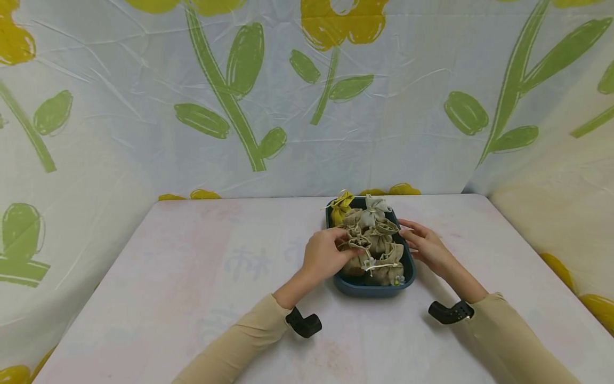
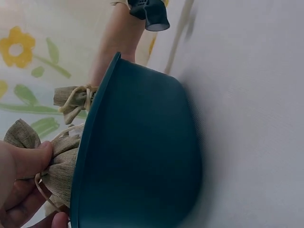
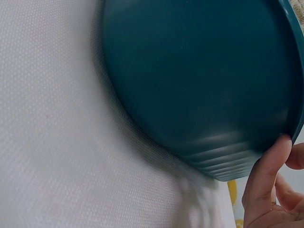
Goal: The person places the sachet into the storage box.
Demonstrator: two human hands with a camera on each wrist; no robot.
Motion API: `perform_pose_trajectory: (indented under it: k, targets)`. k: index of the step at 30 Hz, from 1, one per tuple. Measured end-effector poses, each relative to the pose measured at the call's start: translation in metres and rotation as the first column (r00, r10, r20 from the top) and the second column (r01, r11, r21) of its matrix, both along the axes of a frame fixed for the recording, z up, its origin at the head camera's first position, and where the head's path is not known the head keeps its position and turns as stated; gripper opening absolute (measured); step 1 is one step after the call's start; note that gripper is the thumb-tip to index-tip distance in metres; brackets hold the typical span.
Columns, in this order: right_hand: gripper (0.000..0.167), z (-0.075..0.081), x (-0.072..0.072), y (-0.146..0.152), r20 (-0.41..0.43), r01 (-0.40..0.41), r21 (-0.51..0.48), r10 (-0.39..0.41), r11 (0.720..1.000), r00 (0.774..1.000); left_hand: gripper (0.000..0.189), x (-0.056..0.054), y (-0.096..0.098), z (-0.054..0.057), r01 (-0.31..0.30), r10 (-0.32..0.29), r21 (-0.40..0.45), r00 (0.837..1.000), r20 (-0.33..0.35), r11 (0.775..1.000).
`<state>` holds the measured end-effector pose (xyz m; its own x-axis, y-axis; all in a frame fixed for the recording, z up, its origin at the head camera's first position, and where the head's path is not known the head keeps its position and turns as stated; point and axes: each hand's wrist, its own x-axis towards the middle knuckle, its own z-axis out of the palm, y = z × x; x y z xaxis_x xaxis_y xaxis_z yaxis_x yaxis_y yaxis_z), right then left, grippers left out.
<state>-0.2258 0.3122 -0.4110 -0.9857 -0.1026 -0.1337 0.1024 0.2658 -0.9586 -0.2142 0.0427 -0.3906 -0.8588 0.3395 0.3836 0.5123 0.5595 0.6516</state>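
Observation:
A dark blue plastic tub (image 1: 374, 291) holds several small drawstring pouches. My left hand (image 1: 323, 253) reaches over its left side and pinches a beige cloth pouch (image 2: 64, 171) between thumb and fingers. That pouch's lower part is hidden behind the tub wall. At the tub's right side is my right hand (image 1: 429, 248), its fingers extended, with a fingertip (image 3: 280, 145) touching the outer wall just under the rim. Other beige pouches (image 1: 387, 274), a yellow pouch (image 1: 341, 208) and a pale grey pouch (image 1: 375, 210) sit in the tub.
The tub stands on a white-covered table (image 1: 192, 288), near its back edge. A curtain (image 1: 408, 106) printed with green stems and yellow flowers hangs behind and at the sides. Black wrist cameras (image 1: 304, 322) sit at both sleeve cuffs.

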Motion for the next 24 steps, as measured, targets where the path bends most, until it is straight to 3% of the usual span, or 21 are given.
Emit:
perform_pose_trajectory:
  k: [8,13,16,19,24]
  targets:
    - [0.063,0.0,-0.004,0.0,0.004,-0.02,0.022,0.02,1.0,1.0,0.016,0.0,-0.005,-0.005,0.041,-0.043,-0.074,0.999,-0.032,0.996]
    - [0.063,-0.001,-0.004,0.001,0.009,-0.027,0.045,0.026,0.999,1.0,0.021,0.0,-0.007,-0.011,0.063,-0.068,-0.116,0.997,-0.032,0.991]
    - [0.063,-0.002,-0.002,0.001,0.005,-0.021,0.069,0.021,0.997,1.0,0.032,0.001,-0.009,-0.015,0.089,-0.087,-0.075,0.996,0.029,0.993]
    - [0.062,-0.001,0.0,0.001,-0.017,-0.003,0.108,0.005,0.994,1.0,0.043,0.001,-0.013,-0.015,0.144,-0.144,-0.002,0.986,0.081,0.99]
    - [0.059,0.0,0.005,0.001,-0.071,0.038,0.212,-0.023,0.976,0.997,0.04,-0.001,-0.031,-0.013,0.221,-0.223,0.028,0.973,0.066,0.975]
